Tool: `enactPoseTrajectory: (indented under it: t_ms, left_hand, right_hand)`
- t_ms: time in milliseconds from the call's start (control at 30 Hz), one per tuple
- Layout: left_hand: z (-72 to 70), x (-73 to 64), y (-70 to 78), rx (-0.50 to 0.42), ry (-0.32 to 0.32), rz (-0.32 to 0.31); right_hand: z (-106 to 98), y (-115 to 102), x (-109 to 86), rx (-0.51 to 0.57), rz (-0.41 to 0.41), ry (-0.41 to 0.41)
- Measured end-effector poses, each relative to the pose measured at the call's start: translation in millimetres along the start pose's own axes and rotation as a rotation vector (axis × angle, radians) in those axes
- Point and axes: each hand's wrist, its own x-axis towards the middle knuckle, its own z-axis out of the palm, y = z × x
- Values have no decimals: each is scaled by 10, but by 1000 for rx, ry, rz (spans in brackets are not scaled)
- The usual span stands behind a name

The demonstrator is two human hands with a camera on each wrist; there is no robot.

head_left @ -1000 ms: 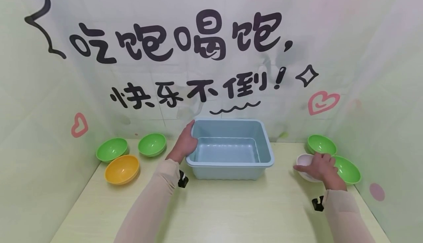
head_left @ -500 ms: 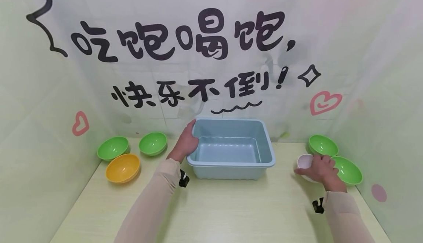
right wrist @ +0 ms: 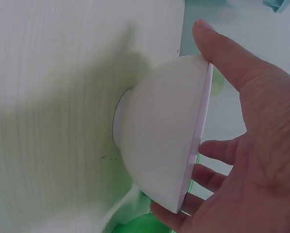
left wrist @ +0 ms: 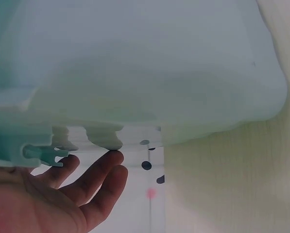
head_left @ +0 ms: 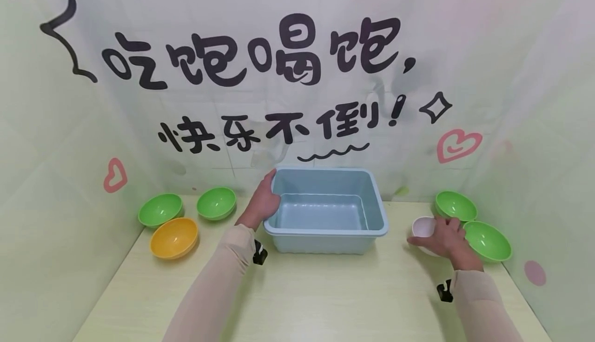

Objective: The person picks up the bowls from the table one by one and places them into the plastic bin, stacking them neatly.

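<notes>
A pale blue rectangular basin [head_left: 321,244] stands at the back middle of the table, with nothing inside. My left hand [head_left: 265,202] holds its left rim, thumb over the edge and the bent fingers [left wrist: 102,198] along the outside in the left wrist view. On the right, my right hand [head_left: 447,238] grips a small whitish bowl [head_left: 422,226] across its rim. The right wrist view shows the thumb [right wrist: 227,51] on one side of this bowl [right wrist: 159,126] and the other fingers at the opposite edge. Its foot is close to the tabletop.
Two green bowls [head_left: 456,206] sit behind and right of my right hand. Two more green bowls [head_left: 160,211] and an orange bowl [head_left: 174,238] stand at the back left of the table [head_left: 316,295]. A printed cloth [head_left: 260,1] closes off the back and sides.
My right hand has shifted slightly left with the whitish bowl, a little away from the green bowls. My left hand and the basin stay in place.
</notes>
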Motion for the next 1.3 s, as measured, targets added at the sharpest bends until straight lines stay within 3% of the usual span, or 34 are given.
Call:
enactPoseTrajectory:
  t_ms: [733, 1300]
  left_hand:
    - [-2, 11, -1, -11, -3, -5]
    - [5, 12, -8, -15, 1, -14]
  right_hand:
    - [-7, 4, 25, 23, 14, -54]
    - [-8, 2, 2, 0, -26, -27]
